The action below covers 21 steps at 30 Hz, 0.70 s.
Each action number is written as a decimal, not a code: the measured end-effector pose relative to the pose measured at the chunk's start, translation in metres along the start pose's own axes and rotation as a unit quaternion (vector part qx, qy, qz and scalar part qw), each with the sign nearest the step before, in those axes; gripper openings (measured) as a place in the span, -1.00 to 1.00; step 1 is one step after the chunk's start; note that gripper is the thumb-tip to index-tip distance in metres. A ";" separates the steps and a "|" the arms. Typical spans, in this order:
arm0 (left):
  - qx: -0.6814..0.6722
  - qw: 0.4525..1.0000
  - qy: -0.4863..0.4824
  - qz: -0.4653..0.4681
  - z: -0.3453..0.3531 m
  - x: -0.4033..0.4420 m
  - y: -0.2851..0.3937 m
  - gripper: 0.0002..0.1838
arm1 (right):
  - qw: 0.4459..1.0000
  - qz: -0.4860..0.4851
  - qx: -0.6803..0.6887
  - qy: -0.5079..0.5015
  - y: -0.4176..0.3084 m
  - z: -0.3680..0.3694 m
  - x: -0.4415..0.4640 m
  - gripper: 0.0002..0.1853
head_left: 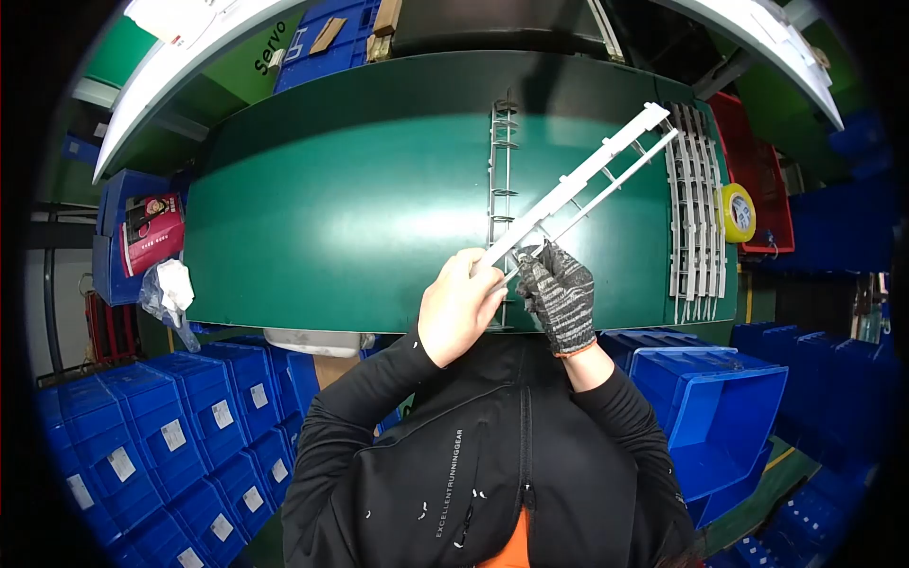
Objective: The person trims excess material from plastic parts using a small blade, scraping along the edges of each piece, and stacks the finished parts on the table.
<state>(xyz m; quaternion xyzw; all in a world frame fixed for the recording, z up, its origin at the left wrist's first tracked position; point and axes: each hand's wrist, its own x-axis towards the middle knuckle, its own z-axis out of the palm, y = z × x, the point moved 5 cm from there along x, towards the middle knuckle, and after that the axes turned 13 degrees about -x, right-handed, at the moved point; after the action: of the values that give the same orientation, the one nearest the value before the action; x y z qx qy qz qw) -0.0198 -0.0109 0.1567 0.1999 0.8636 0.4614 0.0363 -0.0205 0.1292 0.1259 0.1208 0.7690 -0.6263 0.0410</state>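
My bare left hand [459, 305] is closed round the near end of a long white ladder-like plastic strip [579, 178]. The strip slants up to the right above the green table, two rails joined by thin cross-pieces. My right hand [559, 292], in a grey-black knit glove, is closed at the strip's near end beside my left hand; its fingertips pinch there, and part of the strip's end is hidden by the fingers. Beneath the strip, a similar narrow rack with curved cross-pieces [502, 170] lies lengthwise on the table.
Several like strips [696, 208] lie side by side at the table's right, with a yellow tape roll [739, 212] beyond. A red bin [748, 170] stands at the right edge. Blue crates [724, 417] flank me on both sides. A pink packet [151, 232] sits at far left.
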 end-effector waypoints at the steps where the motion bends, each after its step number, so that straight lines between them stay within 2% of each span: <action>1: -0.001 1.000 -0.002 0.004 0.000 0.000 0.001 -0.78 | 1.000 -0.001 0.000 0.004 -0.002 0.000 0.000 -0.89; 3: -0.046 0.999 0.016 0.008 -0.005 0.002 0.003 -0.62 | 0.997 0.004 0.079 0.015 -0.008 -0.002 0.002 -0.89; 5: -0.118 0.991 0.050 0.030 -0.018 0.000 0.001 -0.44 | 0.997 -0.004 0.077 0.027 -0.005 -0.009 0.007 -0.88; 6: -0.097 0.993 0.052 0.041 -0.026 -0.002 -0.008 -0.38 | 0.997 0.002 0.068 0.028 -0.003 -0.011 0.010 -0.87; 7: -0.178 0.981 0.077 -0.011 -0.030 -0.003 -0.019 -0.43 | 0.998 0.010 0.058 0.030 -0.004 -0.014 0.011 -0.86; 9: -0.245 0.967 0.045 -0.056 -0.034 -0.009 -0.042 -0.53 | 0.996 -0.006 0.085 0.030 -0.005 -0.017 0.011 -0.84; 10: -0.248 0.966 0.043 -0.050 -0.035 -0.012 -0.051 -0.53 | 0.995 0.002 0.098 0.025 -0.007 -0.017 0.011 -0.84; 12: -0.364 0.911 -0.052 -0.187 -0.021 -0.023 -0.074 -0.66 | 0.994 0.007 0.111 0.016 -0.010 -0.017 0.010 -0.84; 13: -0.340 0.929 -0.044 -0.136 -0.020 -0.024 -0.072 -0.75 | 0.992 0.008 0.125 0.009 -0.010 -0.016 0.010 -0.85; 17: -0.371 0.921 -0.039 -0.114 -0.017 -0.031 -0.077 -0.83 | 0.987 -0.017 0.158 -0.025 -0.003 -0.015 0.015 -0.79; 18: -0.387 0.916 -0.030 -0.095 -0.019 -0.034 -0.079 -0.84 | 0.995 -0.048 0.075 0.054 -0.012 -0.019 0.016 -0.88; 19: -0.385 0.917 -0.022 -0.106 -0.020 -0.034 -0.080 -0.84 | 0.992 -0.082 0.045 0.090 -0.023 -0.018 0.015 -0.86; 21: -0.430 0.895 0.004 -0.118 -0.018 -0.031 -0.079 -0.81 | 0.994 -0.083 -0.029 0.062 -0.021 -0.013 0.010 -0.85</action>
<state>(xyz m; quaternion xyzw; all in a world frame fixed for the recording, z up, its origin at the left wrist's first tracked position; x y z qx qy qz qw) -0.0198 -0.0754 0.0991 0.0598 0.5982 0.7810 0.1693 -0.0337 0.1390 0.1469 0.0942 0.7955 -0.5960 -0.0553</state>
